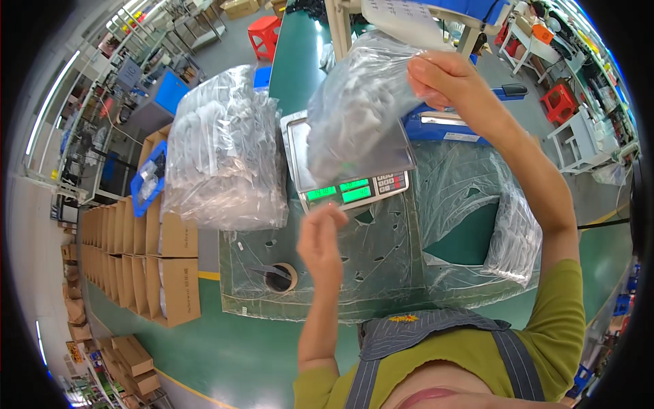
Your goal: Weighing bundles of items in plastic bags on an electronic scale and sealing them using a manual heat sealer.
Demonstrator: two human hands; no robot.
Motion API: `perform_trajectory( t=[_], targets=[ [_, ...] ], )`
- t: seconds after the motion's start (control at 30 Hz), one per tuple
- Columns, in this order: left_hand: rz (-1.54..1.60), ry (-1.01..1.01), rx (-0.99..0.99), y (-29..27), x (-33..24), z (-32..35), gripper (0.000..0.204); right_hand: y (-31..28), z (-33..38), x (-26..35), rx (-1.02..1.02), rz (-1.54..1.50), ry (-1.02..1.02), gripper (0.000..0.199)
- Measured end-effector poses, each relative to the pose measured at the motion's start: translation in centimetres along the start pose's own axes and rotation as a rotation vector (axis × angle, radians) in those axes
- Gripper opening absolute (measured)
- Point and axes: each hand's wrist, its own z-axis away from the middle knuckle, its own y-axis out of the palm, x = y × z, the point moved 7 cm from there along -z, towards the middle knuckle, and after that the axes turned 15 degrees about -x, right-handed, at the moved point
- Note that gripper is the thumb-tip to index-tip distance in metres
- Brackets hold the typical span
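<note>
The right hand (439, 78) pinches the upper edge of a clear bag (357, 112), likely so that its pale contents sag to the bottom. The left hand (320, 235), blurred and well apart from it, curls near the scale's six o'clock; whether it grips anything, I cannot tell. The bag is over the scale (398, 167); contact with the pan is unclear. Its long axis slants from one o'clock to seven, the bulging bottom toward seven. The scale's lit displays face the person, presumably for easy reading. Around the scale, a stack of filled bags (225, 150) lies at nine o'clock, a blue device (453, 126) between two and three, flat clear bags (514, 238) at four, seemingly within reach, and a tape roll (281, 278) at seven.
</note>
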Motion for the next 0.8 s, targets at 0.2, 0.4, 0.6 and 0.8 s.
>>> perform_trajectory(
  t=[0.2,0.4,0.6,0.8],
  targets=[
    [0.039,-0.066,0.161,14.3,-4.5,-7.1,0.036,-6.2,3.2,5.8,-0.054,-0.087,-0.146,0.034],
    [0.438,-0.862,0.786,26.6,3.9,3.0,0.046,-10.9,8.4,4.4,0.043,-0.089,0.015,0.038],
    [0.141,-0.177,0.695,25.8,0.0,3.3,0.035,-20.6,14.1,2.0,-0.123,0.039,0.027,0.042],
    [0.156,0.258,0.635,23.4,0.3,7.6,0.034,-25.6,19.8,-6.9,-0.2,0.493,-0.064,0.028]
  ],
)
